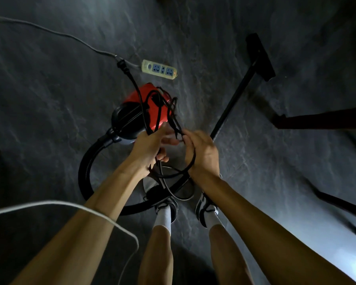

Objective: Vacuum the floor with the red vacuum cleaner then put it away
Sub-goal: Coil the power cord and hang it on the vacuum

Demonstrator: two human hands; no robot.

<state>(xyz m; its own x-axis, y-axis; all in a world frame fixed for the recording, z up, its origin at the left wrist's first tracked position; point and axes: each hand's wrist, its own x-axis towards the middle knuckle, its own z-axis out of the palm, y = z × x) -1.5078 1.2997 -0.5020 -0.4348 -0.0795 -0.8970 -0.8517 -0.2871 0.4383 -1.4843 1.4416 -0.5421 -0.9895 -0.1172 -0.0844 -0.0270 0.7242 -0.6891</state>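
The red vacuum cleaner (152,108) with its black front sits on the dark floor just beyond my hands. Its black ribbed hose (84,169) curves left and back round to my feet. The black wand (232,103) runs up to the flat floor head (260,56) at the upper right. My left hand (148,149) grips loops of the black power cord (144,103), and my right hand (201,155) holds the same coil, which wraps over its fingers. The cord's plug (122,65) lies loose beside the power strip (159,69).
A grey lead (49,30) runs from the power strip to the far left. A white cable (70,204) hangs across my left forearm. Dark furniture legs (321,118) stand at the right. My two feet in trainers (203,206) stand on the floor below the coil.
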